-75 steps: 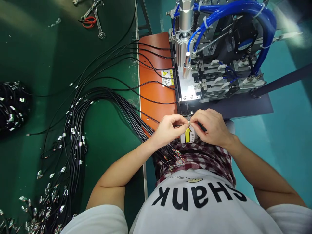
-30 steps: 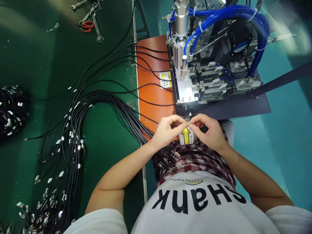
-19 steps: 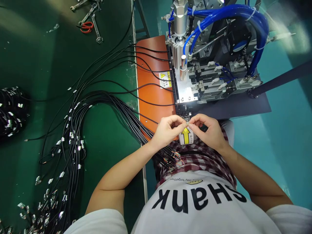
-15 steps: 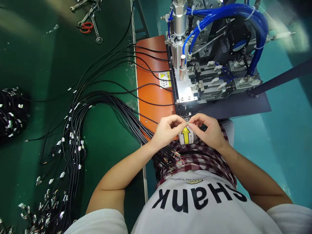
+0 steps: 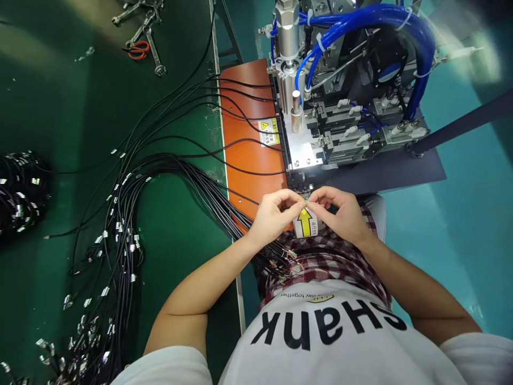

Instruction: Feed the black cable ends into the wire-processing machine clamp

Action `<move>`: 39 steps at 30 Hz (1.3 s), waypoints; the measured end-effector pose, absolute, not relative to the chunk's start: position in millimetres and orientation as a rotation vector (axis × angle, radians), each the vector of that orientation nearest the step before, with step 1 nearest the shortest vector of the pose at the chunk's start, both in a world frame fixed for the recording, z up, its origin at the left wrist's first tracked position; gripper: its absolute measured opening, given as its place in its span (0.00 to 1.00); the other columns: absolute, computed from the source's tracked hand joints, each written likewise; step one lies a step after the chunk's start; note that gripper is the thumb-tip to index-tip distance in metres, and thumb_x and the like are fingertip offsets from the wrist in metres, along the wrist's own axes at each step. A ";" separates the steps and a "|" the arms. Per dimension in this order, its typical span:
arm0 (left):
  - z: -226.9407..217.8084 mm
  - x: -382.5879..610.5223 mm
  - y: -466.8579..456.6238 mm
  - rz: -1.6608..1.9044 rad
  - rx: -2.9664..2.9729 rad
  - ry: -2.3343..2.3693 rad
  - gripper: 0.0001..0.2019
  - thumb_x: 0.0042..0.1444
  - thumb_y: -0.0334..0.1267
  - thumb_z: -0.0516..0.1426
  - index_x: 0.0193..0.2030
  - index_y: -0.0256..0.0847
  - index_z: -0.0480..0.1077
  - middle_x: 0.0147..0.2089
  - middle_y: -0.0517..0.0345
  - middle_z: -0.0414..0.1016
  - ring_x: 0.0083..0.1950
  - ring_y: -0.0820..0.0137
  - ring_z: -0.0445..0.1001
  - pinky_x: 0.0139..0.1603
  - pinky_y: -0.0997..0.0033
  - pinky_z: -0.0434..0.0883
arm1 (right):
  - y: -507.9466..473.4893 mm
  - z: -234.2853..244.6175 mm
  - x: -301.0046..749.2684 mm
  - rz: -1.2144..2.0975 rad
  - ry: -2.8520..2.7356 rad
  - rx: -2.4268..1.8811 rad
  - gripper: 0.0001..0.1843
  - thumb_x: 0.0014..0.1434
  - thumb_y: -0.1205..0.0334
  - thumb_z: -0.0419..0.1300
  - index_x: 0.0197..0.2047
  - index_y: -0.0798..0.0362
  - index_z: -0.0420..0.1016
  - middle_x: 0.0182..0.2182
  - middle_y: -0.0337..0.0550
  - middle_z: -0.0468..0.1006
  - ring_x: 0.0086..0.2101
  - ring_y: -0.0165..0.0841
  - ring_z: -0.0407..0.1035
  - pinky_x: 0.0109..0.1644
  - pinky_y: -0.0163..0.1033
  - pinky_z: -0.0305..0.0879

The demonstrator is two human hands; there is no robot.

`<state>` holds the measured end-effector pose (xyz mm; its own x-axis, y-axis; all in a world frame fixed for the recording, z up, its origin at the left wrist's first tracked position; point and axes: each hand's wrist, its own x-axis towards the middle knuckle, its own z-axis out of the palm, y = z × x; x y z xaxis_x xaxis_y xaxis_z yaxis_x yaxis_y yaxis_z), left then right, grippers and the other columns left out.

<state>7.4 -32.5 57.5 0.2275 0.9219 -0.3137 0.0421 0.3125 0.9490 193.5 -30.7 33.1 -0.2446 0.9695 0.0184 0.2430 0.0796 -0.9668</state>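
Fingertip to fingertip, my left hand (image 5: 276, 215) and my right hand (image 5: 340, 214) meet at the machine's front edge. Both are closed in a pinch on tiny thin wires (image 5: 306, 202), mostly hidden by the fingers. One black cable runs over the orange plate (image 5: 247, 184) to behind my left hand. Just below my fingers is a label with a yellow arrow (image 5: 306, 222). Under my left forearm passes a bundle of black cables (image 5: 200, 184), its stripped, coloured wire ends (image 5: 288, 258) lying on my lap.
The machine (image 5: 296, 139) with blue air hoses (image 5: 372, 21) stands ahead. Several cables cross the orange plate into its side. On the green table (image 5: 172, 214) are metal connectors (image 5: 86, 342), a coiled cable bundle (image 5: 22, 192), wrenches (image 5: 154, 48) and red-handled scissors (image 5: 139, 50).
The view has shifted very slightly. Both hands keep the same pinch at the same place, with hardly any finger movement visible.
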 end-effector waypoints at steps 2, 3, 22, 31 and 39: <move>57.8 7.9 -32.6 0.817 1.080 1.188 0.15 0.54 0.47 0.67 0.33 0.35 0.76 0.29 0.58 0.74 0.28 0.76 0.70 0.28 0.78 0.68 | -32.2 32.6 191.7 1.214 -1.570 -1.234 0.04 0.61 0.60 0.65 0.35 0.51 0.77 0.28 0.38 0.77 0.29 0.30 0.69 0.33 0.38 0.66; 58.2 8.3 -32.7 0.826 1.080 1.194 0.15 0.54 0.47 0.67 0.33 0.35 0.77 0.29 0.58 0.75 0.29 0.76 0.70 0.29 0.78 0.69 | -33.3 32.2 190.5 1.202 -1.552 -1.238 0.04 0.61 0.61 0.65 0.35 0.51 0.77 0.29 0.38 0.77 0.29 0.30 0.69 0.33 0.38 0.65; 52.5 10.9 -36.7 0.846 1.072 1.198 0.17 0.55 0.49 0.66 0.34 0.35 0.75 0.27 0.60 0.70 0.25 0.78 0.66 0.21 0.81 0.66 | -37.1 31.0 185.5 1.442 -1.325 -1.311 0.06 0.60 0.59 0.64 0.34 0.52 0.75 0.25 0.35 0.71 0.25 0.28 0.62 0.29 0.35 0.58; 53.7 10.6 -36.3 0.851 1.059 1.211 0.16 0.55 0.49 0.66 0.34 0.35 0.74 0.26 0.61 0.69 0.23 0.78 0.65 0.21 0.80 0.65 | -41.2 28.6 184.0 1.364 -1.338 -1.294 0.06 0.61 0.59 0.65 0.35 0.52 0.77 0.27 0.35 0.73 0.26 0.27 0.63 0.31 0.36 0.58; 52.8 10.0 -36.0 0.839 1.031 1.205 0.17 0.54 0.50 0.66 0.34 0.35 0.74 0.26 0.60 0.70 0.23 0.77 0.66 0.20 0.80 0.66 | -35.8 28.9 191.5 1.238 -1.446 -1.274 0.06 0.62 0.60 0.64 0.42 0.49 0.82 0.35 0.39 0.79 0.29 0.28 0.67 0.33 0.37 0.61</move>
<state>10.0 -36.0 52.8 0.1816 0.9276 -0.3265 0.0153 0.3294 0.9441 191.5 -35.8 28.9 -0.1464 0.9889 -0.0241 0.1760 0.0021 -0.9844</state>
